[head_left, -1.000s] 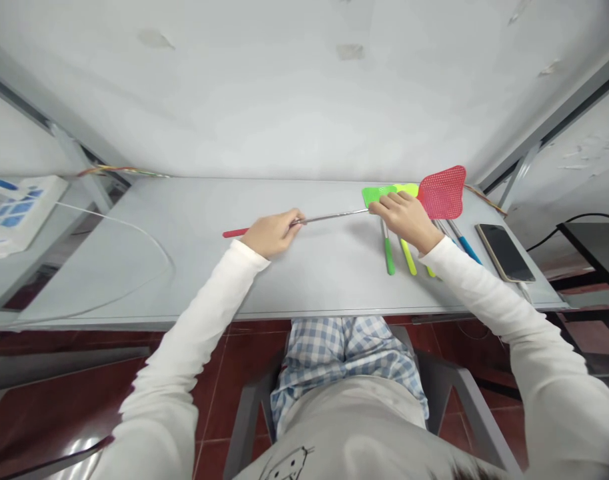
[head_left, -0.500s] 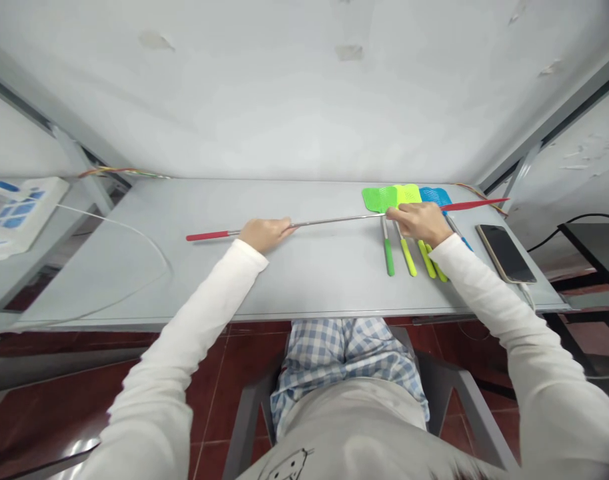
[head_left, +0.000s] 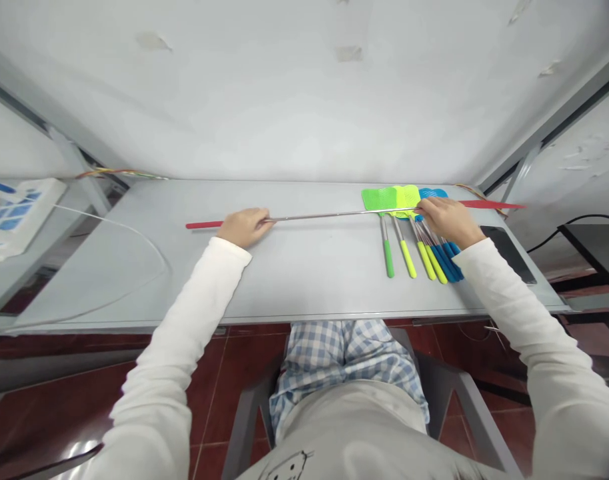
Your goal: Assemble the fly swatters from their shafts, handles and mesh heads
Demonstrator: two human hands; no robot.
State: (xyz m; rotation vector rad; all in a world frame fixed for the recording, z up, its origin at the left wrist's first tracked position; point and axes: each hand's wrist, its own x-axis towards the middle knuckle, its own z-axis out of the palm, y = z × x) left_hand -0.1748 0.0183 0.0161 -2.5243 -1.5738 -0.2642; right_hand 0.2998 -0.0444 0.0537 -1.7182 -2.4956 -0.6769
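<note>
A red fly swatter (head_left: 329, 215) with a long thin metal rod is held sideways above the table. My left hand (head_left: 244, 227) is closed round it near the red grip, which sticks out to the left. My right hand (head_left: 450, 221) grips the rod close to the red head, which shows edge-on at the right. Beneath and beside my right hand lie several fly swatters: green (head_left: 377, 199), yellow (head_left: 407, 196) and blue (head_left: 433, 193) heads toward the wall, handles toward me. My right hand hides part of the blue ones.
A phone (head_left: 509, 253) lies at the table's right, partly behind my right forearm. A white cable (head_left: 149, 240) curves over the left of the table (head_left: 304, 287). Farther left is a white box with blue compartments (head_left: 14, 213). A white wall stands behind.
Both hands have moved apart, the left one leftward and the right one rightward along the rod. The swatter's rod shows longer between them, and its red head reaches farther right.
</note>
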